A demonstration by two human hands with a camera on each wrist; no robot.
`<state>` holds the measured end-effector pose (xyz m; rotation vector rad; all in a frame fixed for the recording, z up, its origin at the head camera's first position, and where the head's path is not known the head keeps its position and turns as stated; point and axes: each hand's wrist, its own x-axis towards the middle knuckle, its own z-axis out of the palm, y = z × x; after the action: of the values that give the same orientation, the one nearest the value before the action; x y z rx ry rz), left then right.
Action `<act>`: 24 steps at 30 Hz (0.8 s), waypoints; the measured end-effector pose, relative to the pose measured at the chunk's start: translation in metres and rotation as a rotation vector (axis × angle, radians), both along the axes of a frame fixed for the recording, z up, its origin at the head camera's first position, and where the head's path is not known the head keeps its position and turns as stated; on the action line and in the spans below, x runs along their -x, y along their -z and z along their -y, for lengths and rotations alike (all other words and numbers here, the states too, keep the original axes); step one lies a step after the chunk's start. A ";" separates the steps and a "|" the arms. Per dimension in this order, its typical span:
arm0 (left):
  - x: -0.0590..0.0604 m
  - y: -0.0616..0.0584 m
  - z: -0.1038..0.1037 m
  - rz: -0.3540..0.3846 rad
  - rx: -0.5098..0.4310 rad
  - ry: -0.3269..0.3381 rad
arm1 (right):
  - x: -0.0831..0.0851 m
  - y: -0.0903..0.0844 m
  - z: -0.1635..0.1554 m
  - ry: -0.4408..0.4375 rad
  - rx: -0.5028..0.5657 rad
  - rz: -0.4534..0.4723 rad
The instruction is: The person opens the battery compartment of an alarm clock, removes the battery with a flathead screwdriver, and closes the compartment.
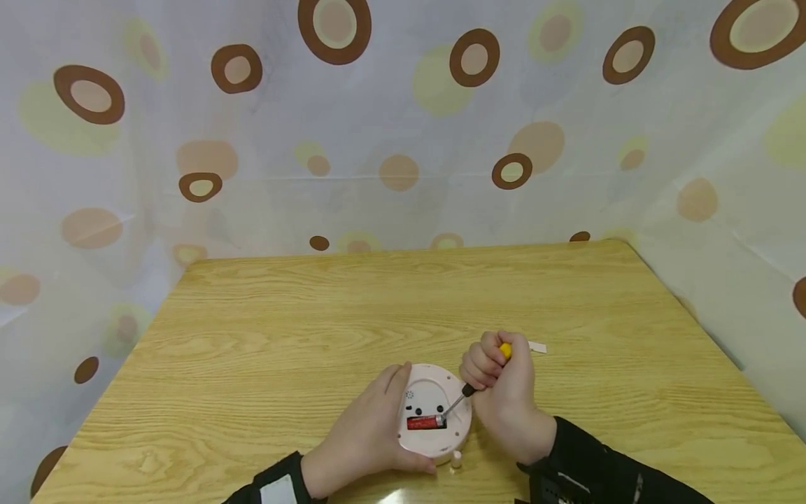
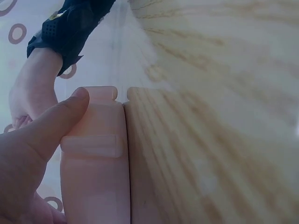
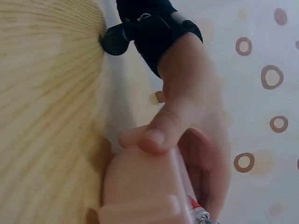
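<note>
A round pale pink alarm clock [image 1: 434,446] lies with its back up on the table, a red battery [image 1: 423,423] in its open compartment. My left hand [image 1: 371,423] grips the clock around its left side, thumb along the near edge by a stubby foot [image 2: 91,146]. In my right fist [image 1: 504,388] is a screwdriver [image 1: 469,390] with a yellow and black handle. Its metal shaft slants down to the left, the tip right at the battery's silver end. The right wrist view shows the left thumb on the clock's side [image 3: 140,182] and part of the battery.
A small white flat piece [image 1: 538,347] lies on the wooden table [image 1: 315,315] just beyond my right hand. Behind the table and at its sides hangs a pale curtain [image 1: 352,126] with brown and yellow spots.
</note>
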<state>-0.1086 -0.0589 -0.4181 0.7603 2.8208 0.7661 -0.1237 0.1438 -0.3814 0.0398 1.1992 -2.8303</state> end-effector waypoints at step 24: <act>0.000 0.001 0.001 -0.008 -0.001 0.007 | 0.000 -0.006 0.001 -0.046 -0.026 -0.088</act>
<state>-0.1089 -0.0595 -0.4191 0.7743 2.8238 0.7658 -0.1233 0.1429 -0.3755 -0.1110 1.2369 -2.8034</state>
